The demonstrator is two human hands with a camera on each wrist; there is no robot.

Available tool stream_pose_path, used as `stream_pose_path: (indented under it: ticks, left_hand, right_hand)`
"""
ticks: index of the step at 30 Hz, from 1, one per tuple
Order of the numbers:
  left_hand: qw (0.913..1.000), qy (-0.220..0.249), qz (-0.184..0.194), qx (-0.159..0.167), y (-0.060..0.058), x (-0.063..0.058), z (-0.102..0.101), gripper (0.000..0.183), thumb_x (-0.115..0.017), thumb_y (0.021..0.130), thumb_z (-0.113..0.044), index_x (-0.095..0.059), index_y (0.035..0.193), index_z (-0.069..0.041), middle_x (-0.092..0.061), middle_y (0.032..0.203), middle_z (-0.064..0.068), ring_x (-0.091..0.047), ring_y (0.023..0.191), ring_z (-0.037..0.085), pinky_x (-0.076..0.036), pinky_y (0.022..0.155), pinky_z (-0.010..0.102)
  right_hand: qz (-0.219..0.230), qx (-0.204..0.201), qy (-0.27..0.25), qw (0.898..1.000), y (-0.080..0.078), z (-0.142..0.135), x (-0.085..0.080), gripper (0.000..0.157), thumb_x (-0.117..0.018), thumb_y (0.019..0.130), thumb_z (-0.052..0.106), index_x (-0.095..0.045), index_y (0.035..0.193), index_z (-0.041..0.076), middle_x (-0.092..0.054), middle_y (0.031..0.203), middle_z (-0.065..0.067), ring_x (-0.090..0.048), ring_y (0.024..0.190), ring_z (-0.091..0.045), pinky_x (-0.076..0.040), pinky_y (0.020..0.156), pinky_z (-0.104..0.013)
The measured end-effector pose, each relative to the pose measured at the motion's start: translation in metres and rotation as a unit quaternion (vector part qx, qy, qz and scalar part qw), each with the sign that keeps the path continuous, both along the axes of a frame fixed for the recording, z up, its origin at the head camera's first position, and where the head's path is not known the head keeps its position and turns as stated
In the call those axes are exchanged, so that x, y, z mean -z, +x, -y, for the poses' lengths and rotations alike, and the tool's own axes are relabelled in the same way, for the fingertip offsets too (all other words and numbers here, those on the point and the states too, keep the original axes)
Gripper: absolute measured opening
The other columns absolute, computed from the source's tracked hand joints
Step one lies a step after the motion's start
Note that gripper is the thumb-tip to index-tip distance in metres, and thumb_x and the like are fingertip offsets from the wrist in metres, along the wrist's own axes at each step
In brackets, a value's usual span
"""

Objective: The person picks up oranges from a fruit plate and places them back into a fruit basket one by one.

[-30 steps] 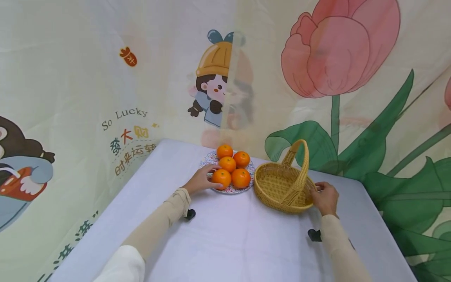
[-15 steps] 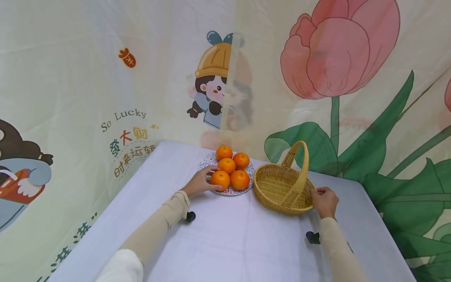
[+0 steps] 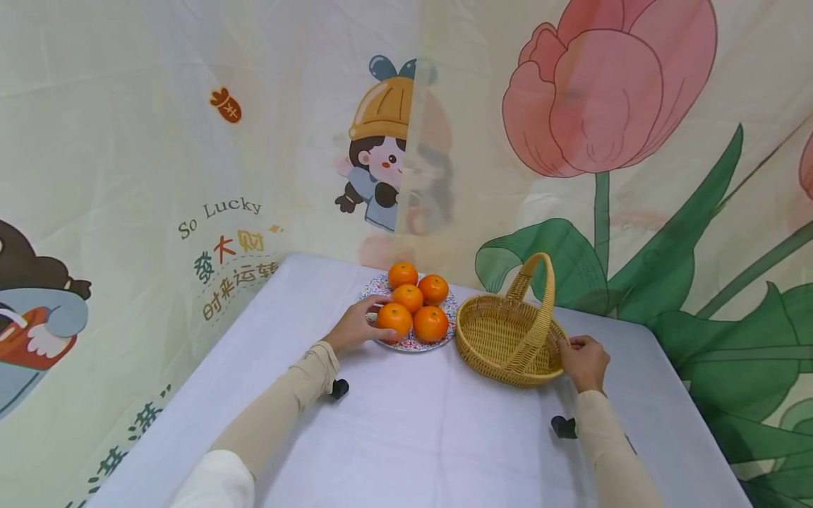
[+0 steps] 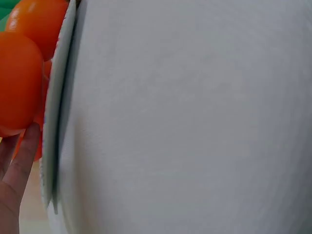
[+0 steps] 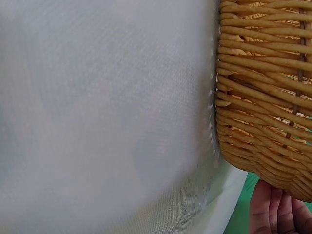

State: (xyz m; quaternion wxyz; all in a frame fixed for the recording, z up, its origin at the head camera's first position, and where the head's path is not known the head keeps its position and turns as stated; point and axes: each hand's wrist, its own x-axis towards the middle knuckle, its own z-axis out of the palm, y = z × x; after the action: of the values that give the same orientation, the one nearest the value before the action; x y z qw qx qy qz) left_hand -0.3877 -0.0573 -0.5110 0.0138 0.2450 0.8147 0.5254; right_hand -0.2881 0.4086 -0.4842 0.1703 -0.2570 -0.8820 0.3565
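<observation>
Bright oranges, several of them, sit together on a speckled plate at the back of the table. My left hand holds the front-left orange, thumb at its near side and fingers around its far side. In the left wrist view, fingertips touch the underside of that orange, close over the plate's edge. To the right of the plate stands an upright woven basket with a tall arched handle and nothing inside. My right hand grips the basket's right rim, fingers against the wicker in the right wrist view.
A white cloth covers the table. Printed fabric hangs close behind the plate and basket. A small black piece shows under the left wrist, and another black piece beside the right one.
The front-left orange has shifted slightly left and up with my left hand, relative to the others. My right hand and the basket stay in place.
</observation>
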Motion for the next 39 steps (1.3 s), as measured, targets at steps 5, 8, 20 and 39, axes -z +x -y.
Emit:
stream_pose_path:
  ticks: [5,8,20,39]
  left_hand:
    - [0.9998,0.000,-0.018,-0.003,-0.005,-0.011,-0.005,0.079,-0.085,0.072,-0.046,-0.054,0.139,-0.016,-0.051,0.136,0.001,-0.052,0.118,0.026,-0.052,0.091,0.038]
    - [0.9996,0.014,-0.026,-0.006,-0.006,-0.016,-0.013,0.080,-0.084,0.073,-0.047,-0.054,0.139,-0.014,-0.053,0.133,0.001,-0.052,0.118,0.026,-0.052,0.092,0.038]
    - [0.9977,0.051,-0.024,0.037,-0.015,-0.051,-0.066,0.076,-0.083,0.072,-0.051,-0.057,0.136,-0.018,-0.050,0.134,0.003,-0.053,0.116,0.024,-0.052,0.092,0.034]
    - [0.9947,0.027,-0.036,0.093,-0.027,-0.074,-0.157,0.072,-0.082,0.074,-0.049,-0.057,0.136,-0.024,-0.053,0.133,-0.005,-0.051,0.114,0.018,-0.052,0.088,0.032]
  right_hand:
    - [-0.001,0.008,0.001,1.000,0.004,-0.006,-0.001,0.039,-0.058,0.095,0.029,-0.060,0.109,-0.007,-0.061,0.097,-0.022,-0.059,0.082,-0.029,-0.049,0.055,-0.030]
    - [0.006,0.013,-0.003,1.000,0.007,-0.010,-0.001,0.038,-0.057,0.095,0.029,-0.061,0.110,-0.006,-0.062,0.098,-0.021,-0.060,0.082,-0.029,-0.049,0.057,-0.030]
    - [0.006,0.017,-0.015,1.000,0.014,-0.018,0.001,0.038,-0.058,0.095,0.027,-0.060,0.111,-0.008,-0.062,0.099,-0.023,-0.060,0.084,-0.030,-0.050,0.058,-0.031]
    - [-0.020,0.011,-0.039,0.999,-0.007,0.000,0.003,0.031,-0.059,0.094,0.023,-0.062,0.108,-0.005,-0.063,0.096,-0.020,-0.061,0.081,-0.027,-0.050,0.060,-0.030]
